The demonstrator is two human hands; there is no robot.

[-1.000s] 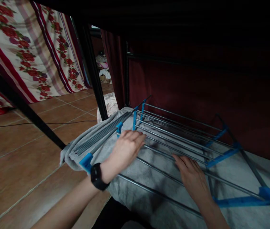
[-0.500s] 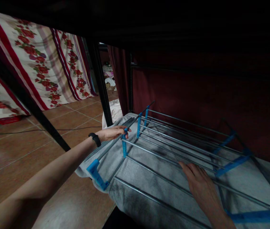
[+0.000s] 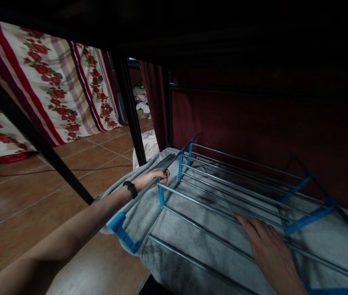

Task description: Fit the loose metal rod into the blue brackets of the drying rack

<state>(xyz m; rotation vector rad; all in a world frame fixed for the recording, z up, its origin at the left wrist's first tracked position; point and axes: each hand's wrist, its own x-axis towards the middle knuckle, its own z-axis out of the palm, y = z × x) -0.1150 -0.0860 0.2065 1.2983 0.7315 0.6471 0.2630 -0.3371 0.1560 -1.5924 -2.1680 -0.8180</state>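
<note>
A folding clothes drying rack [image 3: 203, 203] with grey metal rods and blue plastic brackets lies on a grey blanket [image 3: 174, 254]. My left hand [image 3: 151, 179], with a black band on its wrist, reaches under the rack's left side tube. Its fingers are curled round a blue bracket [image 3: 161, 194] there. Over the rods on the right lies my right hand [image 3: 267, 246], closed on one long rod with the thumb along it. Its fingertips are partly hidden behind the hand. The rack's far right end fades into shadow.
Black metal bed posts [image 3: 131, 110] and a dark upper frame [image 3: 223, 37] enclose the space. A maroon curtain [image 3: 238, 123] hangs behind. To the left are a floral curtain [image 3: 60, 90], a tiled floor [image 3: 14, 205] and a thin cable [image 3: 78, 169].
My left hand has gone from lying over the side tube to curling round the bracket from below. My right hand stays on the rod; the view has shifted slightly.
</note>
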